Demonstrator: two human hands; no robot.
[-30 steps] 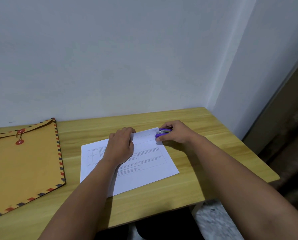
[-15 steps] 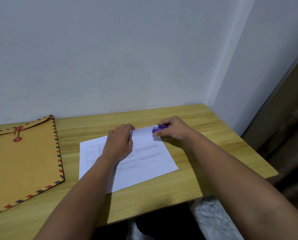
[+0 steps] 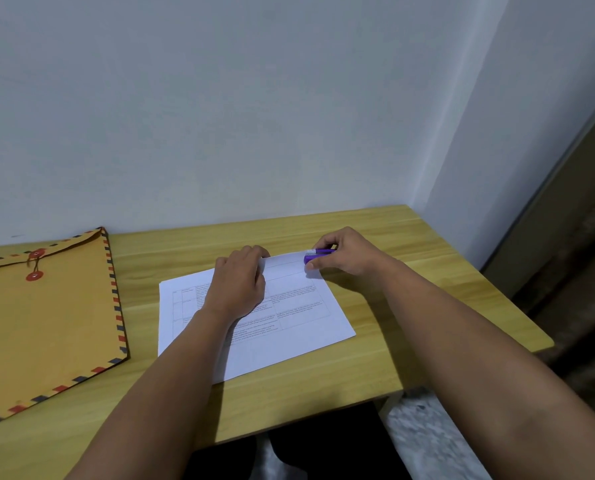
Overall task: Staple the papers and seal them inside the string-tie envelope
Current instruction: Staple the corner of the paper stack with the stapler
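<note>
left hand (image 3: 235, 287) flat on papers (image 3: 289, 317) to stop sliding. right hand (image 3: 346, 259) clamped round purple stapler (image 3: 318, 255) at far corner, probably mid-staple.

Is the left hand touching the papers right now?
Touching. The head view shows the left hand resting flat on the papers, with no gap beneath it.

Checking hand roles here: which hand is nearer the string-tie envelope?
Left. The left hand rests on the papers, beside the envelope; the right hand grips the purple stapler farther away.
</note>
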